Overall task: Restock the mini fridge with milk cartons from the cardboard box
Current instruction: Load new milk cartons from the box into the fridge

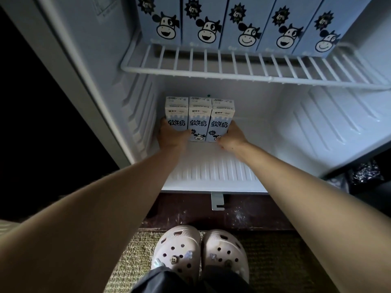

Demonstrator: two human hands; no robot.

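Note:
Three blue-and-white milk cartons (199, 119) stand upright side by side at the back left of the mini fridge floor (211, 168). My left hand (171, 135) clasps the left side of the group and my right hand (231, 138) clasps the right side, so the cartons are pressed between them. Above, on the wire shelf (232, 68), stands a row of several bigger blue cartons (239, 24) with cartoon cow faces. The cardboard box is out of view.
The fridge door (69, 66) hangs open on the left, with darkness beyond it. The fridge's ribbed right wall (338, 121) is lit. A white hinge bracket (217, 200) sticks out below the fridge front. My feet in pale clogs (198, 252) stand on a woven mat.

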